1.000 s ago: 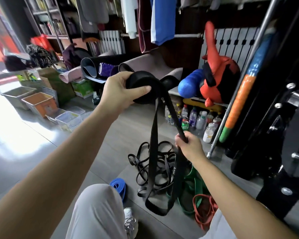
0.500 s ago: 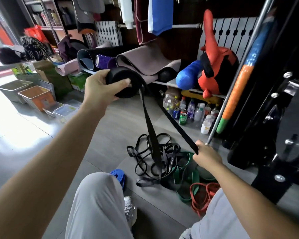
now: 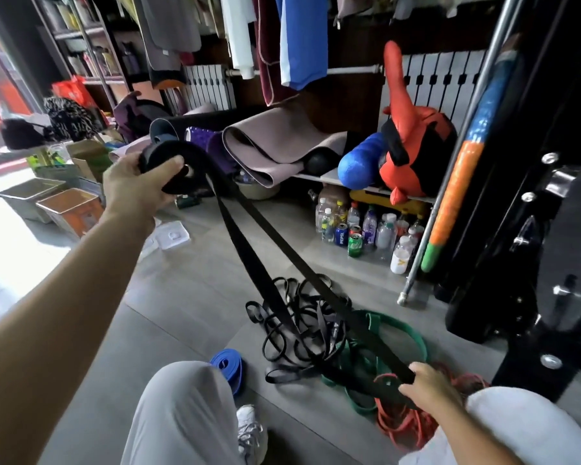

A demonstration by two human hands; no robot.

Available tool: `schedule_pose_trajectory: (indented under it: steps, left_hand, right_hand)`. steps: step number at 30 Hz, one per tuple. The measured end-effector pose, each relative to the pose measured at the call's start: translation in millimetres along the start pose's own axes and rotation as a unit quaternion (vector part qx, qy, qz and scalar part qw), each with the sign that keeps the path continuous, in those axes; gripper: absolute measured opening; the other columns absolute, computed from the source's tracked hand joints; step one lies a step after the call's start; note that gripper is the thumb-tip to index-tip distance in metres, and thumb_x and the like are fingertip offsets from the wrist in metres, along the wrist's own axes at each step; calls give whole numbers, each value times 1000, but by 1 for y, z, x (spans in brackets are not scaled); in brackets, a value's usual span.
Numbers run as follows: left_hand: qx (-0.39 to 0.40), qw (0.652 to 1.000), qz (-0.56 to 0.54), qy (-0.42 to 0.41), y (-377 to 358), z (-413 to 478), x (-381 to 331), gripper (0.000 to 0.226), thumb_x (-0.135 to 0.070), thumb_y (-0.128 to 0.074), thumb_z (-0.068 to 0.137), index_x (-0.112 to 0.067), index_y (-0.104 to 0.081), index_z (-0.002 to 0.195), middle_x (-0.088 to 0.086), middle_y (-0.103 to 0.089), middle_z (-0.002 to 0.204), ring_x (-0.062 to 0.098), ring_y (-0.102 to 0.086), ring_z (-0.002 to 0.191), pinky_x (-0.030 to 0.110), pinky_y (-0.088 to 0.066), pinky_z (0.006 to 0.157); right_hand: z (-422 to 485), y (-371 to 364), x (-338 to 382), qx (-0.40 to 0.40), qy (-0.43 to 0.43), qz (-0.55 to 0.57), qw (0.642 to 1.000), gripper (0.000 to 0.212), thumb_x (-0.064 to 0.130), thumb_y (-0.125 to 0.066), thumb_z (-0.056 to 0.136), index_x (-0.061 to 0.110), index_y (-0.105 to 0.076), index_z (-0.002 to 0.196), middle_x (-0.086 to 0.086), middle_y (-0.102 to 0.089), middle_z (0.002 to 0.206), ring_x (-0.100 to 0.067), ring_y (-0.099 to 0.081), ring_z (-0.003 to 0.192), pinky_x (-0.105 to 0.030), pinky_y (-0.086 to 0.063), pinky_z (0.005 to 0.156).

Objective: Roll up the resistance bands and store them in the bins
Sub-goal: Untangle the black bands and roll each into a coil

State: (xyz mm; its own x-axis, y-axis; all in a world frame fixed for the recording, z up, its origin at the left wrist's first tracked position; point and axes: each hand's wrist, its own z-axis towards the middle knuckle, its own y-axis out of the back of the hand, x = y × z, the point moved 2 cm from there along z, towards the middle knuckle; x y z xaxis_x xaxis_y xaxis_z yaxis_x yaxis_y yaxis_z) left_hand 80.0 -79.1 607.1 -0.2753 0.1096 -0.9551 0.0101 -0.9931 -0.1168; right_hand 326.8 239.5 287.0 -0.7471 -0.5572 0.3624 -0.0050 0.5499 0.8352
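Note:
My left hand grips the rolled part of a wide black resistance band, held out at arm's length. Two flat strands run from the roll down to my right hand, which pinches the band low by my right knee. On the floor between my knees lies a tangle of thin black bands, a green band, a red-orange band and a rolled blue band. A grey bin and an orange bin stand at the far left.
Several bottles and cans stand on the floor under a low shelf with rolled mats and a red punching toy. A black weight machine fills the right. Clear plastic lids lie near the bins.
My left hand has carried the roll further left and away. My right hand has slid down the band toward my right knee, pulling the strands taut and long.

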Motion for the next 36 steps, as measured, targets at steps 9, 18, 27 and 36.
schedule_pose_trajectory:
  steps: [9,18,27,36]
  left_hand:
    - [-21,996,82,40,29,8,41,19,-15,-77,76,-22,-60,82,-3,-64,89,18,-67,85,31,-58,69]
    - [-43,976,200,78,67,12,93,22,-19,-82,68,-26,-62,74,7,-63,96,25,-63,89,37,-56,78]
    - [129,930,343,39,69,-11,107,36,-9,-79,71,-10,-66,104,4,-59,84,15,-57,68,18,-45,52]
    - [379,737,558,-41,-12,-77,112,36,-27,-81,67,-17,-68,99,-4,-62,84,15,-57,81,21,-39,68]
  right_hand:
    - [9,-4,-19,-80,-48,52,994,35,37,-59,88,5,-66,103,-20,-66,109,-36,-60,104,-35,-47,83]
    - [-3,24,-38,-106,-108,-84,985,24,6,-43,93,9,-56,113,-14,-64,114,-33,-60,107,-36,-48,82]
    - [13,35,-31,40,-163,188,968,15,-1,-51,90,-11,-57,98,-16,-59,67,-26,-58,46,-26,-48,44]
    - [-18,32,74,78,142,40,986,45,36,-72,79,12,-60,114,-4,-62,105,-18,-60,93,-23,-43,74]
